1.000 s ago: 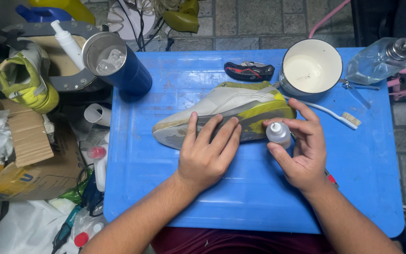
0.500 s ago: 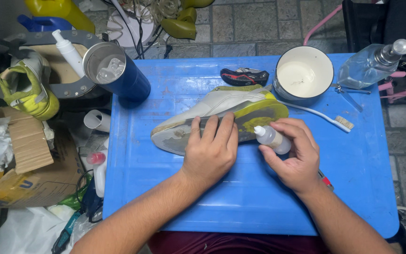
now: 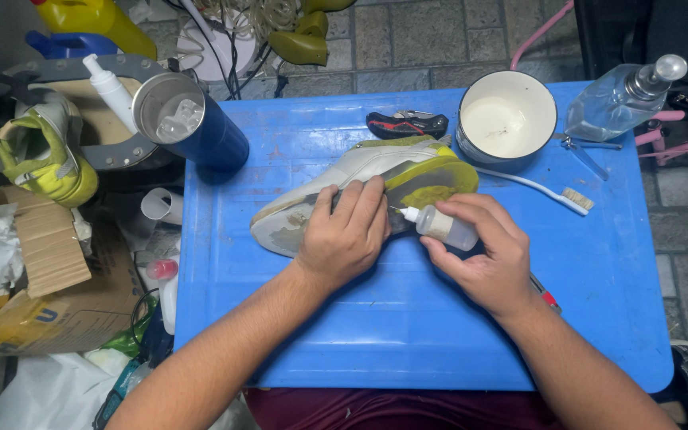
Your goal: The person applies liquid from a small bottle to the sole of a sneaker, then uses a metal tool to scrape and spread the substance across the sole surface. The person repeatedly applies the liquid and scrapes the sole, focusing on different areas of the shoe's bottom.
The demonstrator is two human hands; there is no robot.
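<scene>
A white and yellow-green sneaker [image 3: 408,171] lies on its side on the blue table [image 3: 408,334], sole edge toward me. My left hand [image 3: 345,235] presses down on its middle and holds it still. My right hand [image 3: 483,251] grips a small clear squeeze bottle [image 3: 443,227], tipped sideways so its white nozzle touches the shoe's sole edge by my left fingers.
A white bowl [image 3: 507,119], a white toothbrush [image 3: 547,191], a clear pump bottle [image 3: 623,95] and a black-red tool [image 3: 406,123] lie at the table's far side. A blue tumbler [image 3: 193,127] stands at the far left corner. A second sneaker [image 3: 41,151] and cardboard boxes [image 3: 33,279] clutter the left.
My right hand tipped the small bottle from upright to sideways and brought its nozzle to the shoe's sole edge. My left hand stayed pressed on the sneaker.
</scene>
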